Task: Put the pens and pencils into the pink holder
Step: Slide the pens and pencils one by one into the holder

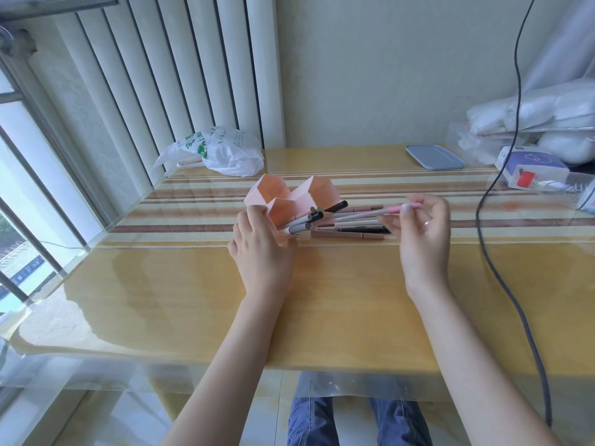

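The pink holder point(317, 193), made of several hexagonal cells, lies tilted on the striped part of the table point(322, 300). My left hand point(262, 246) grips its near left side. Several grey and black pens point(310, 218) poke out of its front cell, pointing right. My right hand point(421, 233) pinches a thin grey pen with a pink end point(391, 210), held level with its tip towards the holder. More pens and pencils point(357, 228) lie in a loose pile on the table between my hands, just right of the holder.
A white plastic bag point(222, 149) lies at the back left by the radiator. A grey-blue tray point(434, 157) sits at the back right, with a box point(531, 167) and bags beyond it. A dark cable point(502, 284) hangs down across the right side.
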The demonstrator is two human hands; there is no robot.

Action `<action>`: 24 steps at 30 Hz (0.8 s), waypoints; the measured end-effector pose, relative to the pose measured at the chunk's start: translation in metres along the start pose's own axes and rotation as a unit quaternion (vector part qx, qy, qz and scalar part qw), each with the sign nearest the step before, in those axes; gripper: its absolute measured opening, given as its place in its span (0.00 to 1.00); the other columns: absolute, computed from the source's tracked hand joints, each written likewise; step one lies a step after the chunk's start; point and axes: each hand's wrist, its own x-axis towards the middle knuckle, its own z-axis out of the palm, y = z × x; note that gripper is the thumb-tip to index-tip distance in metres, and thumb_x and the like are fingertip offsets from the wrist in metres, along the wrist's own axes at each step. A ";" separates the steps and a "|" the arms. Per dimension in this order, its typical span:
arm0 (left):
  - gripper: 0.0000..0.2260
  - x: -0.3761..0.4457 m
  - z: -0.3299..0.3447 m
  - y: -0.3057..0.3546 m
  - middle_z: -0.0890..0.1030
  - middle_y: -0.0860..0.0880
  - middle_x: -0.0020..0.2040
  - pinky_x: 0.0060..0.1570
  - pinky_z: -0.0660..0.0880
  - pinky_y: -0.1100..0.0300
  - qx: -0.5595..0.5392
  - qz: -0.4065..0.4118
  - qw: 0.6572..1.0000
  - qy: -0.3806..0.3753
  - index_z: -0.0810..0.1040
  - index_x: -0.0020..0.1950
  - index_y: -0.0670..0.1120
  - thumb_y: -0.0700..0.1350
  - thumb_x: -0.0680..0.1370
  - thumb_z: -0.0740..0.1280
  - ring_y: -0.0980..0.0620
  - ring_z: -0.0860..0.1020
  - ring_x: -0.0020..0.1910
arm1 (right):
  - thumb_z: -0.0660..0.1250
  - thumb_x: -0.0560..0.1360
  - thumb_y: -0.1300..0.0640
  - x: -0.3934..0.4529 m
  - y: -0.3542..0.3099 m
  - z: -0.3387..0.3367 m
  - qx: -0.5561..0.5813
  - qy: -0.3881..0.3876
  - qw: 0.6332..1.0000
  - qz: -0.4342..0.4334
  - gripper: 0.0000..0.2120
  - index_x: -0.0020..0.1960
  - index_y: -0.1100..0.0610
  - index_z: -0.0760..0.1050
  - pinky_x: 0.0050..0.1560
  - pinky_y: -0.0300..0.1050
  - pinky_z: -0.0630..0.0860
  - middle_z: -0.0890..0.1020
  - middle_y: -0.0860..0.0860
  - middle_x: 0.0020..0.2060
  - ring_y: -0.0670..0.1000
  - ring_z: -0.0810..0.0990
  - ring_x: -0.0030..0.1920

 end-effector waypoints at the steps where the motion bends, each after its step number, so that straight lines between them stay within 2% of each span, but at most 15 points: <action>1: 0.22 0.000 0.000 0.000 0.72 0.47 0.55 0.52 0.63 0.52 0.001 0.002 1.000 -0.001 0.67 0.57 0.46 0.42 0.67 0.72 0.44 0.69 0.56 | 0.57 0.80 0.66 -0.001 -0.002 0.000 0.010 0.018 0.999 -0.038 0.09 0.51 0.52 0.66 0.50 0.44 0.80 0.79 0.54 0.40 0.51 0.83 0.40; 4: 0.23 0.000 0.000 0.002 0.72 0.47 0.55 0.52 0.63 0.52 0.008 0.010 1.000 -0.005 0.67 0.58 0.46 0.41 0.67 0.72 0.44 0.69 0.56 | 0.59 0.80 0.65 -0.004 -0.009 -0.003 0.049 0.086 0.991 -0.091 0.08 0.54 0.53 0.65 0.48 0.48 0.80 0.80 0.51 0.39 0.59 0.82 0.40; 8: 0.23 -0.001 -0.001 0.002 0.71 0.47 0.55 0.53 0.64 0.51 0.014 0.008 1.000 -0.009 0.66 0.58 0.46 0.40 0.66 0.72 0.44 0.69 0.56 | 0.60 0.79 0.64 -0.003 -0.013 -0.006 0.086 0.136 0.983 -0.085 0.07 0.51 0.54 0.64 0.46 0.46 0.79 0.81 0.48 0.39 0.54 0.83 0.36; 11: 0.23 -0.001 0.000 0.002 0.71 0.47 0.54 0.53 0.64 0.51 0.016 0.011 1.000 -0.011 0.66 0.57 0.45 0.40 0.66 0.71 0.43 0.69 0.56 | 0.61 0.79 0.66 -0.004 -0.011 -0.004 0.055 0.099 0.986 -0.123 0.09 0.50 0.53 0.64 0.49 0.50 0.80 0.81 0.53 0.40 0.53 0.83 0.39; 13: 0.23 -0.001 0.000 0.003 0.71 0.47 0.54 0.52 0.64 0.51 0.020 0.015 1.000 -0.011 0.66 0.57 0.46 0.40 0.66 0.71 0.43 0.69 0.56 | 0.63 0.78 0.66 -0.006 -0.009 -0.001 0.020 0.066 0.988 -0.141 0.10 0.50 0.53 0.66 0.49 0.48 0.79 0.81 0.56 0.40 0.52 0.83 0.40; 18: 0.23 -0.002 -0.001 0.004 0.72 0.46 0.54 0.51 0.64 0.52 0.020 0.023 0.999 -0.011 0.67 0.57 0.45 0.38 0.65 0.71 0.43 0.69 0.55 | 0.68 0.75 0.66 -0.006 0.002 0.001 -0.088 0.003 0.986 -0.145 0.09 0.44 0.52 0.75 0.46 0.44 0.78 0.82 0.52 0.38 0.53 0.82 0.40; 21: 0.23 -0.002 0.000 0.004 0.72 0.46 0.54 0.50 0.63 0.53 0.023 0.029 0.999 -0.012 0.67 0.56 0.45 0.38 0.64 0.71 0.43 0.69 0.55 | 0.70 0.74 0.64 -0.005 0.012 0.002 -0.224 -0.059 0.957 -0.172 0.04 0.45 0.56 0.82 0.49 0.37 0.76 0.84 0.49 0.43 0.50 0.82 0.46; 24: 0.22 -0.003 0.000 0.005 0.72 0.46 0.53 0.48 0.61 0.55 0.020 0.032 0.999 -0.010 0.67 0.55 0.45 0.36 0.64 0.69 0.42 0.69 0.54 | 0.70 0.74 0.64 -0.006 0.017 0.004 -0.307 -0.109 0.930 -0.167 0.08 0.49 0.56 0.84 0.52 0.33 0.73 0.83 0.51 0.52 0.52 0.79 0.53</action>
